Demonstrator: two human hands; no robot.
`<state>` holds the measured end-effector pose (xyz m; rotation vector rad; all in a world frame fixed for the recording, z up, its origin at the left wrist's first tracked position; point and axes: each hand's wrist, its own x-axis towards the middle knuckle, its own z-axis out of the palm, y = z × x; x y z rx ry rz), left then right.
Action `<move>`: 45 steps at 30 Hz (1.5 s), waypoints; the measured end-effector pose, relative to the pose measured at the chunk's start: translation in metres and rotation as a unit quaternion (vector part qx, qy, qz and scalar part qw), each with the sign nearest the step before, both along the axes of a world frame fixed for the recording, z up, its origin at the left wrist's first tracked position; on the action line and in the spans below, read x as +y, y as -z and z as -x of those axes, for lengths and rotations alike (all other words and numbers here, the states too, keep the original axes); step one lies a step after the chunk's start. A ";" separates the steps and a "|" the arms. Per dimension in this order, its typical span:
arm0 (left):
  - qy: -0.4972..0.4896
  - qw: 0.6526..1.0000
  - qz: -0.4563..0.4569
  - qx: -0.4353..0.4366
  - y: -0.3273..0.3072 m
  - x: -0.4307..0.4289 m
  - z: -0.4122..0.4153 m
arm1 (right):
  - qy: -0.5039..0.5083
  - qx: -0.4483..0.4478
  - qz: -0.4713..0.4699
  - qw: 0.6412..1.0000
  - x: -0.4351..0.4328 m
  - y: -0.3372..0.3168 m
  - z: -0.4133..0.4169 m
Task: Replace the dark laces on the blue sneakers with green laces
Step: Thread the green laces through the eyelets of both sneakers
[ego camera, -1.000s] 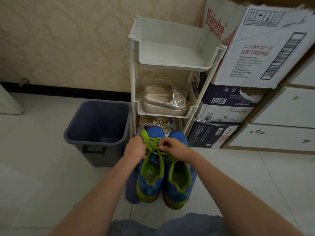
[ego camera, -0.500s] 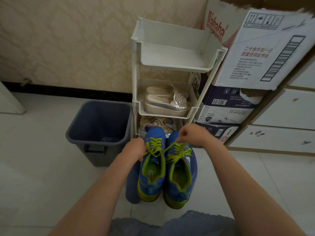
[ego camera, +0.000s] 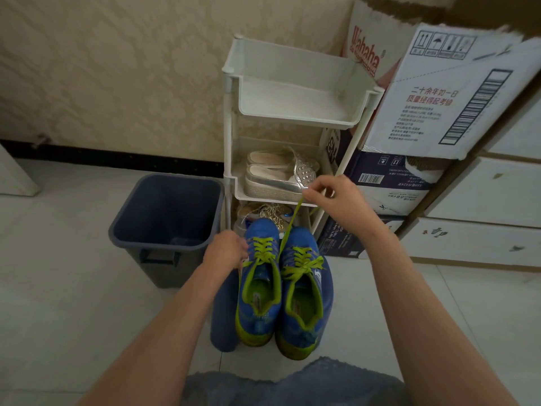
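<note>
Two blue sneakers with yellow-green soles stand side by side on the tiled floor, toes away from me: the left sneaker [ego camera: 259, 291] and the right sneaker [ego camera: 304, 300]. Both carry green laces. My right hand [ego camera: 333, 197] is raised in front of the rack and pinches one end of the green lace [ego camera: 289, 227], which runs taut down to the left sneaker's eyelets. My left hand [ego camera: 227, 250] grips the left sneaker's upper left side by the eyelets; whether it also holds a lace end is hidden.
A dark blue bin [ego camera: 167, 224] stands left of the sneakers. Behind them is a white three-tier rack [ego camera: 231, 183] with silver shoes [ego camera: 278, 177] on its middle shelf. Cardboard boxes [ego camera: 439, 98] and white drawers [ego camera: 480, 238] fill the right side.
My right hand has risen up and away from the sneakers, drawing the green lace out long and taut. My left hand has stayed at the left sneaker.
</note>
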<state>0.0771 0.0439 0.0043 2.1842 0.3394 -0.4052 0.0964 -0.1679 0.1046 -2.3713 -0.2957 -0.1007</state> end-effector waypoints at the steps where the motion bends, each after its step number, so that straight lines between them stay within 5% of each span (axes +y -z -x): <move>1: -0.044 0.996 0.065 -0.040 -0.008 0.000 0.000 | -0.003 0.013 -0.024 1.000 0.002 -0.001 0.001; 5: -0.116 0.926 0.298 -0.200 -0.051 -0.008 -0.004 | 0.046 0.025 -0.186 0.981 0.011 -0.009 0.000; 8: -0.104 0.881 0.405 -0.221 -0.084 -0.016 -0.004 | -0.002 0.049 -0.406 0.913 0.019 -0.031 -0.001; 11: -0.050 0.878 0.408 -0.247 -0.103 -0.019 -0.006 | -0.059 0.016 -0.510 0.858 0.033 -0.043 -0.002; 19: 0.000 0.885 0.398 -0.241 -0.113 -0.034 0.001 | -0.114 0.006 -0.580 0.806 0.059 -0.048 0.001; 24: -0.014 0.896 0.356 -0.265 -0.111 -0.023 0.000 | -0.028 0.003 -0.400 0.916 0.057 -0.025 0.000; 27: -0.023 0.918 0.293 -0.267 -0.105 -0.018 -0.003 | 0.017 0.012 -0.389 0.921 0.052 -0.012 -0.004; 30: -0.024 0.958 0.125 -0.259 -0.095 -0.009 -0.005 | 0.056 0.018 -0.323 0.945 0.043 0.001 -0.008; 34: 0.009 0.990 -0.032 -0.139 -0.073 0.009 -0.009 | 0.136 0.055 -0.060 0.987 0.038 0.037 -0.008; 36: 0.047 0.994 -0.086 -0.053 -0.063 0.012 -0.009 | 0.180 -0.005 0.128 0.975 0.032 0.048 -0.010; 39: 0.130 0.981 -0.135 0.059 -0.044 0.012 -0.004 | 0.217 -0.079 0.184 0.955 0.021 0.051 -0.011; 45: 0.182 0.965 -0.144 0.123 -0.017 0.006 -0.005 | -0.075 0.084 0.189 0.975 0.045 0.084 0.000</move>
